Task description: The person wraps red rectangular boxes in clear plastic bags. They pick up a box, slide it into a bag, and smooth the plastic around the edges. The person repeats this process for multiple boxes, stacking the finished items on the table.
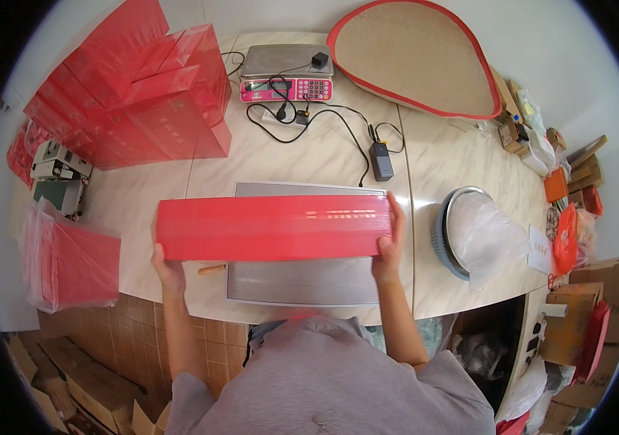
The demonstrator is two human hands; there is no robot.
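A long red box (271, 228) with a glossy face spans the middle of the view, held between both hands. My left hand (168, 266) grips its left end, thumb on the near edge. My right hand (391, 244) clasps the other end, with the thumb on the near face and the fingers along the side. Below the box lies a flat grey metal-topped panel (304, 283) with a light frame, partly covered from sight. A wooden handle (211, 269) pokes out at the panel's left edge.
Stacked red boxes (152, 119) in film stand back left, near a small machine (59, 168). A plastic-wrapped red box (81, 261) sits front left. Behind are a digital scale (288, 60), cables, a power bank (380, 161) and a red-rimmed woven tray (413, 54). A blue basket (442, 244) stands right.
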